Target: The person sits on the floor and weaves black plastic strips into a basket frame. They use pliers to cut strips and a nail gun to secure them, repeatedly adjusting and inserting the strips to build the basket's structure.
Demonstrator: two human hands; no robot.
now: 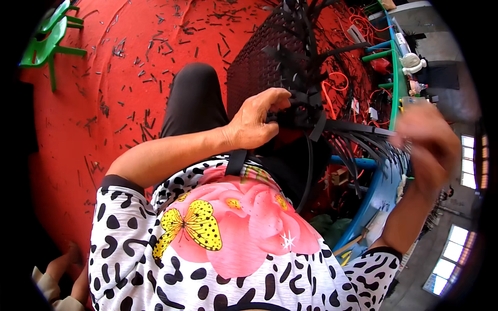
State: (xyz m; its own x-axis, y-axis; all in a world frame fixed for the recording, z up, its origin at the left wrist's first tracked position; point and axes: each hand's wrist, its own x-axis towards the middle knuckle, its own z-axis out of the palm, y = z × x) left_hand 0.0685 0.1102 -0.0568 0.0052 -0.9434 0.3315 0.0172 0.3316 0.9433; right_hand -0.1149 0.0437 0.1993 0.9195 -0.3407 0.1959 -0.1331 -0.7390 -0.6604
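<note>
At the middle of the scene, the left hand (257, 122) grips the near edge of a dark woven panel (259, 62), its fingers curled tightly over a knot of flat black strips (306, 101) where the weave ends. The panel rises away from the person's lap toward the far side, with loose strip ends sticking out from its top. From the left hand's grip a bundle of the same strips runs to the right, where the right hand (430, 142) is raised and blurred; it seems closed around the strip ends, but how firmly cannot be told. Under everything lies a red floor (104, 103), littered with short dark offcuts (150, 67). A green plastic chair (49, 39) stands at the far left, and orange cords (337, 85) lie tangled beyond the panel on the right.
</note>
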